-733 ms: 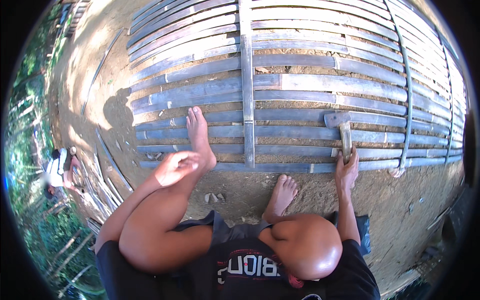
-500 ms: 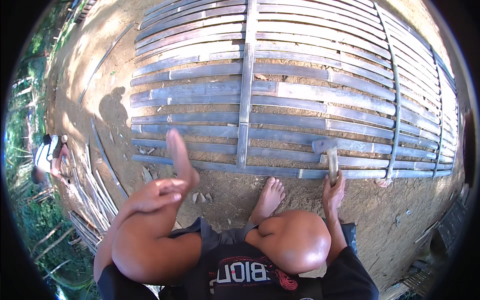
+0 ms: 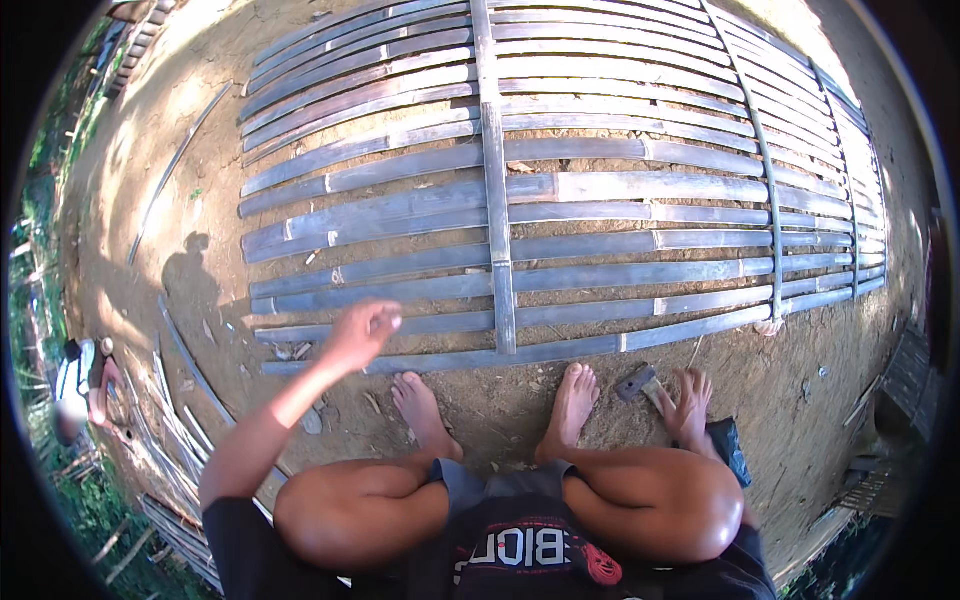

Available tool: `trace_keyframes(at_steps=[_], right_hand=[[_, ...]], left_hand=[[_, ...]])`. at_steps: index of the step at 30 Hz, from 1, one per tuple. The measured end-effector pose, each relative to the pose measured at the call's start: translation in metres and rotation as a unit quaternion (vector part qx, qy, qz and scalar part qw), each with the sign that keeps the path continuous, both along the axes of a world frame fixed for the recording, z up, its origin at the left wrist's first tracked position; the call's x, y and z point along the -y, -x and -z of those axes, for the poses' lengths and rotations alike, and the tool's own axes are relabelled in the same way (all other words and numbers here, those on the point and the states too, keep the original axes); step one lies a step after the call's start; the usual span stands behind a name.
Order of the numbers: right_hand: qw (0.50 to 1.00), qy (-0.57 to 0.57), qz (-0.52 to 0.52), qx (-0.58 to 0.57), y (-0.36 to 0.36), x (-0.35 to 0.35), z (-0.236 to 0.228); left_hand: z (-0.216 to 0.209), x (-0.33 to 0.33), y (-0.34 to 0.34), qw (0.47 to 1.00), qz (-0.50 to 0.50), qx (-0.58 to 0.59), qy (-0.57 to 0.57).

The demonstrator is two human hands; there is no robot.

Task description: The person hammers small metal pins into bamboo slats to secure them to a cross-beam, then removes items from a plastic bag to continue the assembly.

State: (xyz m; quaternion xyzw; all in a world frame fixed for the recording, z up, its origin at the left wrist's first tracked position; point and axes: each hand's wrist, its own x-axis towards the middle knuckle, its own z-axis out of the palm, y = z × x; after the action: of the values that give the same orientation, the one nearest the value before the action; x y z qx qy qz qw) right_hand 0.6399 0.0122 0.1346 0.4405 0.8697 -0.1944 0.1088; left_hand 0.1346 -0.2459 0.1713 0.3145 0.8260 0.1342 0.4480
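Right hand by hammer (bamboo slats beyond)

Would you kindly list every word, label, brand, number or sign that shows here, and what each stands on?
Black shirt: large white block letters on the front, which I won't copy out.
Fine red print beside them: too small to read.
Hammer and bamboo slats: no lettering visible.
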Motion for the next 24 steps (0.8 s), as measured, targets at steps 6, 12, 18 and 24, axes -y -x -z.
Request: trace_keyframes(at_steps=[6, 12, 18, 24], right_hand=[[0.939, -0.04, -0.32, -0.115, 0.225, -0.116, 0.055], [0.947, -0.163, -0.207, -0.185, 0.378, -0.146, 0.107], [0.935, -0.115, -0.218, -0.255, 0.39, -0.154, 0.14], [0.926, -0.115, -0.182, -0.311, 0.392, -0.151, 0.148]], left_hand=[[0.109, -0.099, 0.128, 0.949, 0.115, -0.26, -0.135], [0.144, -0.146, 0.116, 0.92, 0.107, -0.343, -0.156], [0.168, -0.147, 0.126, 0.885, 0.088, -0.397, -0.227], [0.18, -0.147, 0.126, 0.847, 0.083, -0.444, -0.28]])
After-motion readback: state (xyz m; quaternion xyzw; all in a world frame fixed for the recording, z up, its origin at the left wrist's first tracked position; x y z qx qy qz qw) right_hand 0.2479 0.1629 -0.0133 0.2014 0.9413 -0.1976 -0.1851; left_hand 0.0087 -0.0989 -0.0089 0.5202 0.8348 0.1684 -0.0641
